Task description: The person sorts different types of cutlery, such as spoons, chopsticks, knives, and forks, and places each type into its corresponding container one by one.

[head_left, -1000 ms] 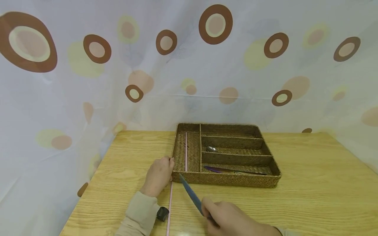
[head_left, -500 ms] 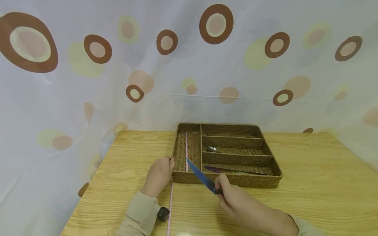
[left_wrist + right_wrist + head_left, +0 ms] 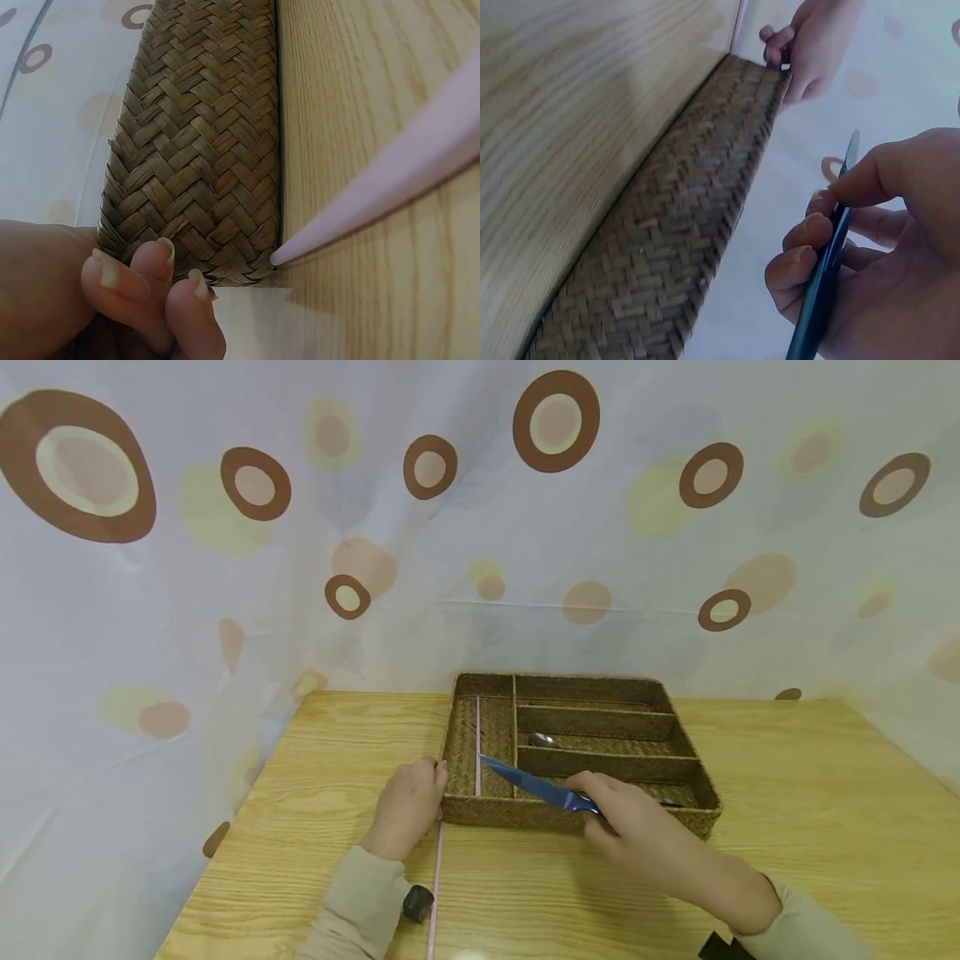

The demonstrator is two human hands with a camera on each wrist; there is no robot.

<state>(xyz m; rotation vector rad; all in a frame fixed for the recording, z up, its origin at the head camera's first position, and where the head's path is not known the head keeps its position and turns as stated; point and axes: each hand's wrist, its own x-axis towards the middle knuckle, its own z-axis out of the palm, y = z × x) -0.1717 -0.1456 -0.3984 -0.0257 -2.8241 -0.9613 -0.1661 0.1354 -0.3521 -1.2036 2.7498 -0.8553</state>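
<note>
My left hand [image 3: 407,802] grips the near left corner of a brown woven cutlery tray [image 3: 480,812], its fingers [image 3: 196,315] curled at the corner in the left wrist view. My right hand [image 3: 637,827] holds a blue knife [image 3: 528,783] by its handle over the tray's front edge. The blade points left, its tip over the tray's left compartment. In the right wrist view, thumb and fingers wrap the knife's handle [image 3: 825,277]. A spoon [image 3: 542,740] lies in the middle right compartment. Another knife in the front compartment is mostly hidden behind my right hand.
One pink strip [image 3: 478,727] lies lengthwise in the left compartment. A second pink strip [image 3: 437,885] runs along the wooden table [image 3: 300,827] from the tray's corner toward me. Behind the table hangs a white curtain [image 3: 420,543] with brown circles.
My right hand has moved up and to the right with the blue knife, from in front of the tray to over its front edge. The left hand stays at the corner.
</note>
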